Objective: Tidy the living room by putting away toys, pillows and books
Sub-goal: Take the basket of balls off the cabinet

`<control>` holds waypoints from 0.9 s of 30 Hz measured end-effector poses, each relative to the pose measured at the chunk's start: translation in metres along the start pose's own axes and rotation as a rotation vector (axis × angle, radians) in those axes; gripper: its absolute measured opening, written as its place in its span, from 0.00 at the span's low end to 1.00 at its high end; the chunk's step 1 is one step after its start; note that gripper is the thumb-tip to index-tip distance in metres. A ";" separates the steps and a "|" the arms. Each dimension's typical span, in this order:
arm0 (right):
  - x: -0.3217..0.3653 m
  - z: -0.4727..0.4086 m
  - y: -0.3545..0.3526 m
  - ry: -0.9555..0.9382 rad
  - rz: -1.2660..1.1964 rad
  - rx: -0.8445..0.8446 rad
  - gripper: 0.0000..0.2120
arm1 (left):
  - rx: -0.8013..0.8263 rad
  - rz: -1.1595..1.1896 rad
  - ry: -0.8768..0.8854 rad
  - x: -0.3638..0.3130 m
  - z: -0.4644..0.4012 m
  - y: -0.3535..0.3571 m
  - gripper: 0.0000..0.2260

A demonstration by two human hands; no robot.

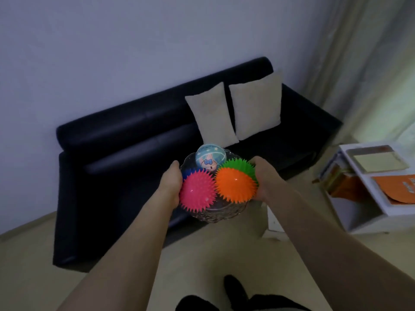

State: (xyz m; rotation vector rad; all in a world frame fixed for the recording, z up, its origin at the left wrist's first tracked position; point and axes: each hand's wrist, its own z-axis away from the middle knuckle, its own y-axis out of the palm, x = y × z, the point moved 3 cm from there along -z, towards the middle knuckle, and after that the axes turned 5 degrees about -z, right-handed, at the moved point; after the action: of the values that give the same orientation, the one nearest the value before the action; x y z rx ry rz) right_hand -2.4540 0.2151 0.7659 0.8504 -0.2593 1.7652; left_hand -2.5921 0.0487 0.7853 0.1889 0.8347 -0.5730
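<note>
Gripping a toy-filled bowl [215,217], hands show no readable writing.

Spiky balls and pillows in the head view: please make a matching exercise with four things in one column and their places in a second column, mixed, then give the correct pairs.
Things:
1. pink spiky ball
2. orange spiky ball
3. printed pale blue ball
4. two cream pillows

Places:
A. on the dark sofa, leaning against its backrest
B. in the clear dish, next to the right hand
C. at the far side of the dish
D. in the dish, next to the left hand

Pairs: 1-D, 2-B, 3-C, 4-A
</note>
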 end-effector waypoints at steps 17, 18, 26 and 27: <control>-0.144 -0.146 0.429 0.226 0.102 -0.074 0.06 | -0.016 0.108 -0.230 -0.047 -0.306 -0.379 0.23; -0.154 -0.157 0.442 0.249 0.114 -0.086 0.07 | -0.002 0.121 -0.250 -0.041 -0.320 -0.390 0.22; -0.282 -0.307 0.512 0.394 0.081 -0.197 0.11 | -0.091 0.100 -0.354 0.055 -0.512 -0.469 0.22; -0.303 -0.330 0.517 0.412 0.058 -0.207 0.11 | -0.092 0.109 -0.373 0.072 -0.535 -0.474 0.20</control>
State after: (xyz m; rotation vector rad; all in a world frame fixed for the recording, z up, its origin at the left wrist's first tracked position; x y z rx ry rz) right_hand -3.0147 -0.0166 0.4504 0.3233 -0.1902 1.8838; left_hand -3.1588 -0.1746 0.4050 0.0398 0.4837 -0.4477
